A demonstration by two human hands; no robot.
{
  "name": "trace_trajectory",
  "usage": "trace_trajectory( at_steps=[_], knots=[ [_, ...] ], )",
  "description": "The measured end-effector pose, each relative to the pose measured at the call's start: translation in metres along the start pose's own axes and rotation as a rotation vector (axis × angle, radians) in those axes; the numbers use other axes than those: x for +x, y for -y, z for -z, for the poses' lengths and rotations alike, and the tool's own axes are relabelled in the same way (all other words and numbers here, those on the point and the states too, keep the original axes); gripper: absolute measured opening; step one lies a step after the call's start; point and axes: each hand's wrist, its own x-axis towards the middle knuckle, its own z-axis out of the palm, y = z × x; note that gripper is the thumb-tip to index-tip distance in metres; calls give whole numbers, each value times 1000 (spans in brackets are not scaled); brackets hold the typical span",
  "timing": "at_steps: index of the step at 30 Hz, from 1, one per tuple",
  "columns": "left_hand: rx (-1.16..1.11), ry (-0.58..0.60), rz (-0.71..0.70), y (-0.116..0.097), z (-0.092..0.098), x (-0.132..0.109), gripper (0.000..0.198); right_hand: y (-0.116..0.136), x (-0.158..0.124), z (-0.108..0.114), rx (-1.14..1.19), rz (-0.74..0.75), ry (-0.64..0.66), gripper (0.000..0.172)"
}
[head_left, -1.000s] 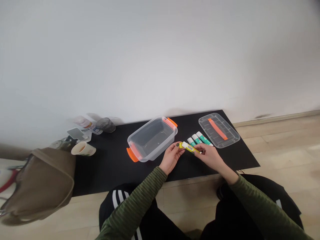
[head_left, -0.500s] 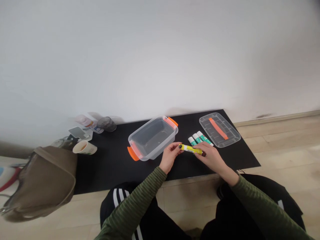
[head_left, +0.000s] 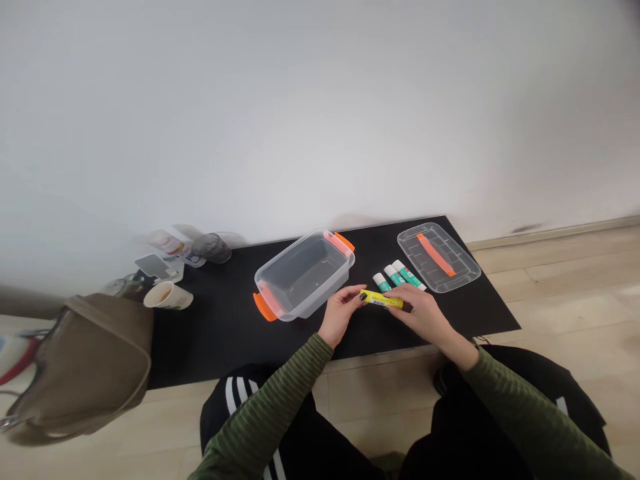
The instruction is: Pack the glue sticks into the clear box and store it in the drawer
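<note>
A yellow glue stick (head_left: 380, 299) lies level between my two hands, just above the black table. My left hand (head_left: 340, 312) pinches its left end with thumb and fingers. At the other end, my right hand (head_left: 420, 313) grips it. Beyond my right hand three white and green glue sticks (head_left: 400, 273) rest side by side, their lower ends partly hidden by that hand. To the left of my hands stands a clear plastic box (head_left: 313, 270) with orange latches, lidless. Its clear lid (head_left: 457, 257), with an orange handle, lies flat at the right.
On the table's (head_left: 215, 340) left part stand a paper cup (head_left: 175, 297) of brownish drink, a dark glass (head_left: 213, 247), a phone-like grey device (head_left: 153, 266) and a pinkish bottle (head_left: 166, 242). A brown bag (head_left: 95, 367) covers the left end. A wall runs behind.
The yellow glue stick's two parts have come together: the white band between them no longer shows. My hands stay in nearly the same place.
</note>
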Motion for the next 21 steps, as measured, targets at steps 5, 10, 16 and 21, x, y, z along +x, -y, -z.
trace_trajectory(
  at_steps=[5, 10, 16, 21],
  knots=[
    [22, -8, 10, 3, 3, 0, 39, -3, -1, -3, 61, -58, -2, 26],
    [82, 18, -10, 6, 8, 2, 38, -10, -5, -11, 173, -202, 18, 27],
    [397, 88, -204, -2, 4, -1, 32, -22, -6, -21, 510, -379, 117, 35],
    [1014, 22, -675, -49, 7, -21, 27, -16, -4, -36, 630, -422, 279, 42]
  ],
)
